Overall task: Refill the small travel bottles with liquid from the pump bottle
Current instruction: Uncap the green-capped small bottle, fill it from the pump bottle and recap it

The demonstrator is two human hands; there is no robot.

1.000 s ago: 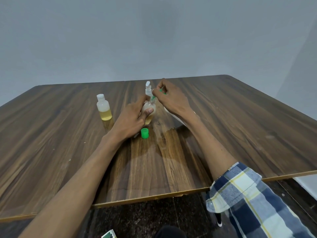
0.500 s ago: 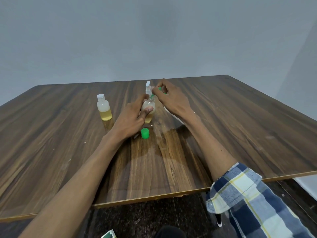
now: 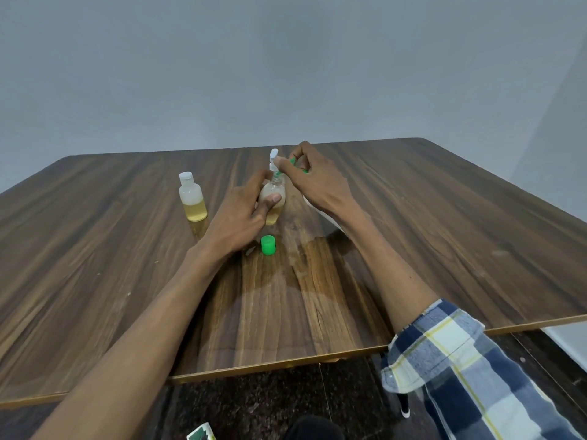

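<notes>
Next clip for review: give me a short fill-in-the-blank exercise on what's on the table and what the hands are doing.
1. The loose cap lying on the table is coloured ____.
2. The small bottle at the centre is gripped by the ____ hand.
3. The capped travel bottle standing apart, on the person's left, has a ____ cap.
4. The right hand pinches a small ____ funnel-like piece over the held bottle's neck.

Missing words: green; left; white; green

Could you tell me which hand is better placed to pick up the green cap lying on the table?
Left, probably. The left hand grips the small bottle just behind the green cap, whereas the right hand is farther back, pinching something green above the bottle.
</notes>
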